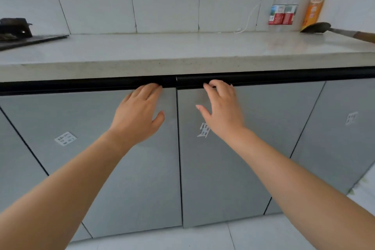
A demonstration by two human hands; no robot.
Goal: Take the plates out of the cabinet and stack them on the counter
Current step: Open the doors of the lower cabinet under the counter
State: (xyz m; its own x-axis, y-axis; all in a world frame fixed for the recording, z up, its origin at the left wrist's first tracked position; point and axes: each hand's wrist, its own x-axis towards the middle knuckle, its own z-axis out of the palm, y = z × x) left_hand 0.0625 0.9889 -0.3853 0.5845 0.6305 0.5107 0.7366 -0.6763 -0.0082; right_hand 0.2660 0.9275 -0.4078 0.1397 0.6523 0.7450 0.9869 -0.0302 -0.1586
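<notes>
- Stove [14, 28] sits far left on the counter [162, 50].
- Left hand [138, 113]: fingers nearly straight, tips touching the rail [81, 87] atop the left door [60, 119], thumb free.
- Right hand [221, 107]: bent fingers hook the rail atop the right door [263, 117].
- Cabinet [142, 178] under the counter is closed, its inside hidden.
- Bottles [284, 8] stand far right.

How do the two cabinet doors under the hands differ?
The left door has a flat sticker on its left part; the right door has a curling sticker near its left edge. The left hand reaches the left door's top, the right hand the right door's. Both are grey and shut.
</notes>
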